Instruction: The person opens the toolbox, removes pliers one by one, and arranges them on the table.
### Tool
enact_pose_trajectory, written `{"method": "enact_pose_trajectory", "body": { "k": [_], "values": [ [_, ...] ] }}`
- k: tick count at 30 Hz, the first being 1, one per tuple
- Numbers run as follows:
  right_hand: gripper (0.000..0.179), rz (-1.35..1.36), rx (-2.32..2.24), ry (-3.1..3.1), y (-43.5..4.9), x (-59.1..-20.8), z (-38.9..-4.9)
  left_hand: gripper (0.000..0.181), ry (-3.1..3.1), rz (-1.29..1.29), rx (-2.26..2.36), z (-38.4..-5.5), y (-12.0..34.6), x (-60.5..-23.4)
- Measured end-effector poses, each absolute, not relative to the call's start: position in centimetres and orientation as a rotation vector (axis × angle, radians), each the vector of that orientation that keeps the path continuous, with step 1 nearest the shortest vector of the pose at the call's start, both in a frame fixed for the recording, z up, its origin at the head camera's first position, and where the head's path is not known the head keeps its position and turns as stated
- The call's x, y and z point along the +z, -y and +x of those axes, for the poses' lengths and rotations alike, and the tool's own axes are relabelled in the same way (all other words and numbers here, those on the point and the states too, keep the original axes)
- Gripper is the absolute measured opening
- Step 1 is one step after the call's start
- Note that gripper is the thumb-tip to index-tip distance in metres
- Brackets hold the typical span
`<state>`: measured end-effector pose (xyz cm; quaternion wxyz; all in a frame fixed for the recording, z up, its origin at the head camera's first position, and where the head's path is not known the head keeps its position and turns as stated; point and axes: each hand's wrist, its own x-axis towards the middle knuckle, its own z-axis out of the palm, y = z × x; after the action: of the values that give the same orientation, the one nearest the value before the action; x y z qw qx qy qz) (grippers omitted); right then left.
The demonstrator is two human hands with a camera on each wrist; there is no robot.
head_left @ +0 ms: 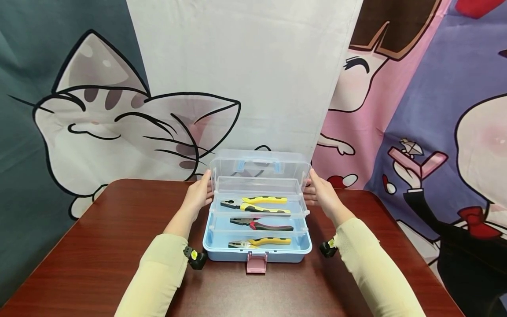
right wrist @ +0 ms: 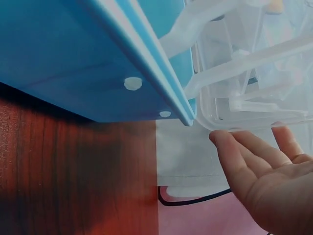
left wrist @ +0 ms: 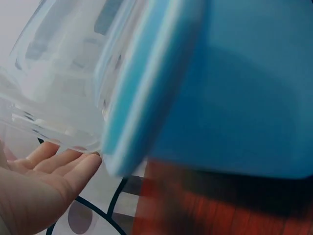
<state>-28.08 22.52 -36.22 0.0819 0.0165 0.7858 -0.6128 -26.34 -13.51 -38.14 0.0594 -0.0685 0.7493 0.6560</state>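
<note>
A toolbox with a light blue base [head_left: 219, 255] stands with its clear lid [head_left: 225, 169] raised at the back. Clear trays inside are lifted on white arms [right wrist: 215, 73]. Through them show yellow-and-black pliers [head_left: 265, 208], red-and-black pliers [head_left: 273, 226] and, nearest the front, yellow-handled pliers [head_left: 271, 241]. My left hand [head_left: 198, 193] is at the lid's left side, fingers extended, fingertips right at its edge in the left wrist view. My right hand [head_left: 321, 193] mirrors it on the right, its straight fingers [right wrist: 232, 152] along the lid's edge.
A pink latch [head_left: 256, 263] hangs down at the front of the box. The box stands on a dark red-brown wooden table [head_left: 138, 246]. Behind the table hangs a cartoon-printed cloth [head_left: 253, 66]. Small black wrist cameras sit near both sleeves.
</note>
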Motion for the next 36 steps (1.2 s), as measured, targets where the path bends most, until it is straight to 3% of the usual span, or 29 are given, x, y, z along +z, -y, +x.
{"method": "enact_pose_trajectory", "body": {
  "k": [10,21,36],
  "values": [
    [0.084,0.069,-1.884,-2.292,-22.5,-36.2,-28.4,0.079,-2.267,-0.064,1.955,-26.1,13.5,-38.7],
    [0.061,-0.025,-1.84,-2.283,-22.8,-36.4,-28.0,0.081,-2.378,-0.009,1.835,-25.8,13.3,-39.1],
    [0.054,-0.075,-1.846,-2.221,-23.3,-37.6,-28.0,0.079,-2.378,0.004,1.781,-25.9,13.4,-38.8]
  ]
}}
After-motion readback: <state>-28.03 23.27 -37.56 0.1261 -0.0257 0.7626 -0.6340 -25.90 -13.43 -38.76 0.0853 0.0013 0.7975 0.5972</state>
